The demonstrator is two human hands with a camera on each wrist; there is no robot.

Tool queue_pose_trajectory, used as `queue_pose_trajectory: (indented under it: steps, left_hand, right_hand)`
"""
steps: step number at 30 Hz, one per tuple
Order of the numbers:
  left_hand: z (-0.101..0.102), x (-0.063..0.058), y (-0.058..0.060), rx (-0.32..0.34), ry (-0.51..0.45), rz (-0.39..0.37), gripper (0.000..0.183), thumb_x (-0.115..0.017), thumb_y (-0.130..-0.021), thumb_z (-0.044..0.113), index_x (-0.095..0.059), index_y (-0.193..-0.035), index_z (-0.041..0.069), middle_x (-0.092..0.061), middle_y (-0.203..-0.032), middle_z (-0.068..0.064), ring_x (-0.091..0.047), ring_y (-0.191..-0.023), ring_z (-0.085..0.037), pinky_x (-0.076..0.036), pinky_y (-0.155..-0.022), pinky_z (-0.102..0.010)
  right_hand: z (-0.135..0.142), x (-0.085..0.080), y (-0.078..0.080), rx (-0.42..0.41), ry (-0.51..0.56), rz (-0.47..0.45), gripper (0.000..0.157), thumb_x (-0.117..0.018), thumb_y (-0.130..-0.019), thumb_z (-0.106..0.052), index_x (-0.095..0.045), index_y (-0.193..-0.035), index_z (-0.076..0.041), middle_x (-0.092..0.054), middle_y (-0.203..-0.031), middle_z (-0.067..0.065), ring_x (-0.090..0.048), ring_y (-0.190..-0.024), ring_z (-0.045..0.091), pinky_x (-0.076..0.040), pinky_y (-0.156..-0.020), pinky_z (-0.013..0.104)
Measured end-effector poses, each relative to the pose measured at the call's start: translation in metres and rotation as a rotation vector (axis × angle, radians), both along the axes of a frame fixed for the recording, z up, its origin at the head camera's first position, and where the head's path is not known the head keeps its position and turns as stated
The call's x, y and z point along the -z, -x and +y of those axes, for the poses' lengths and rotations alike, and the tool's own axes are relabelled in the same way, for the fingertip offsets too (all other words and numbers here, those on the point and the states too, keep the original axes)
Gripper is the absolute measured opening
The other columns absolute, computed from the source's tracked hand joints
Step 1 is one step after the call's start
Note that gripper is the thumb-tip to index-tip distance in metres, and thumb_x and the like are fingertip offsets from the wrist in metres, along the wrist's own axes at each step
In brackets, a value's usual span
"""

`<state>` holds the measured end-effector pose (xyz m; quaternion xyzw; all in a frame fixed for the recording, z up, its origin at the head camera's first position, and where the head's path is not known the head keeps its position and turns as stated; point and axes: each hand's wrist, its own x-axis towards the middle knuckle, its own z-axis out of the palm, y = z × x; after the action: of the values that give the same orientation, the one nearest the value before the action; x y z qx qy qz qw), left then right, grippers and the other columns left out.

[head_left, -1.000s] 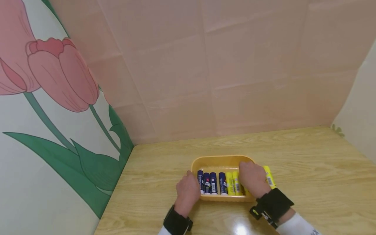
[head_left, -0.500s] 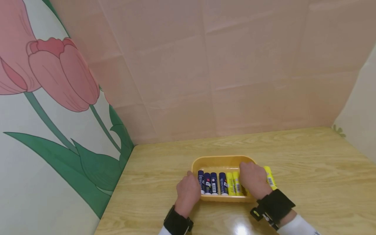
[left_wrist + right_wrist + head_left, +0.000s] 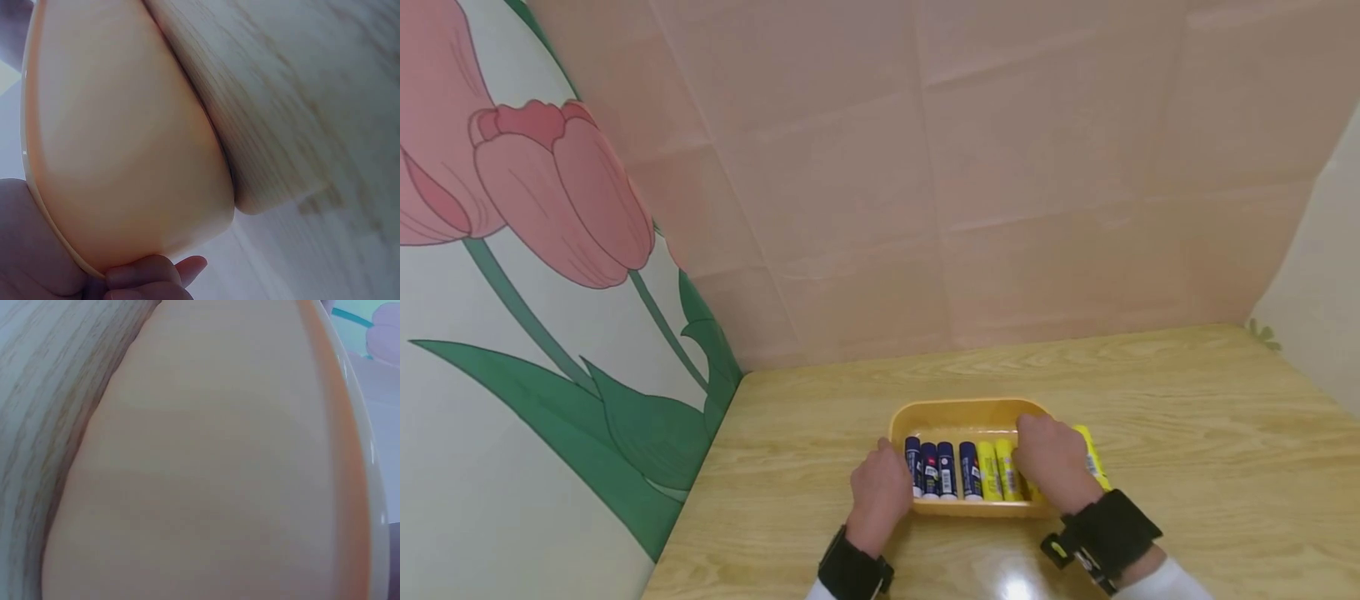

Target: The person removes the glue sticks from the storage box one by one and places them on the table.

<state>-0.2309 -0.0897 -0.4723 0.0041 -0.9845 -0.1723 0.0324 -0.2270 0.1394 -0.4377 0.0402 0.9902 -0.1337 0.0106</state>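
Observation:
A shallow orange-yellow plastic tray (image 3: 970, 406) stands on the table in the head view. Side by side in it lie several dark blue glue sticks (image 3: 947, 471) with white ends, then yellow glue sticks (image 3: 988, 472) to their right. My left hand (image 3: 880, 485) grips the tray's left rim; its fingers (image 3: 144, 273) curl against the outer wall in the left wrist view. Over the tray's right end, my right hand (image 3: 1054, 458) is bent down, and its fingertips are hidden. Another yellow glue stick (image 3: 1093, 458) shows just right of that hand, outside the tray.
A wood-grain table (image 3: 797, 467) extends on both sides of the tray. Behind it hangs a creased pinkish sheet (image 3: 970, 183). At left is a wall (image 3: 512, 317) painted with tulips; a pale wall (image 3: 1322, 275) rises at right.
My right hand has shifted slightly right and down over the tray's right end. The left hand keeps its grip on the rim, and the tray stays nearly in place.

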Motion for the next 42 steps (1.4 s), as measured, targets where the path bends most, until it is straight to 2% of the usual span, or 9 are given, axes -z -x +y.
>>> queue_pose_trajectory:
  steps: [10,33,42]
  left_hand:
    - [0.0001,-0.0007,-0.0014,-0.002,-0.005,-0.003,0.028,-0.052,-0.102,0.023,-0.056,-0.109,-0.004,-0.056,-0.074,-0.012,-0.058,-0.064,-0.024,-0.051,-0.057,-0.040]
    - [0.0017,0.0012,0.0018,-0.013,0.004,-0.033,0.034,-0.052,-0.103,0.024,-0.055,-0.119,-0.006,-0.059,-0.078,-0.013,-0.060,-0.067,-0.025,-0.053,-0.060,-0.042]
    - [0.0009,-0.0001,0.0007,-0.009,0.004,-0.010,0.033,-0.053,-0.102,0.022,-0.056,-0.118,-0.007,-0.060,-0.078,-0.014,-0.062,-0.068,-0.027,-0.053,-0.060,-0.042]
  right_hand:
    - [0.0009,0.0010,-0.0023,0.009,0.019,0.009,0.016,-0.067,-0.086,-0.011,-0.065,-0.095,0.001,-0.053,-0.071,0.008,-0.050,-0.061,0.025,-0.038,-0.049,0.035]
    - [-0.0006,0.0027,-0.0089,0.018,0.082,0.068,0.010,-0.065,-0.086,-0.010,-0.062,-0.088,-0.001,-0.051,-0.068,0.007,-0.048,-0.059,0.024,-0.037,-0.048,0.035]
    - [-0.0011,-0.0001,-0.0068,0.045,0.092,0.020,0.016,-0.066,-0.089,-0.012,-0.065,-0.098,0.001,-0.053,-0.070,0.008,-0.050,-0.061,0.024,-0.037,-0.051,0.033]
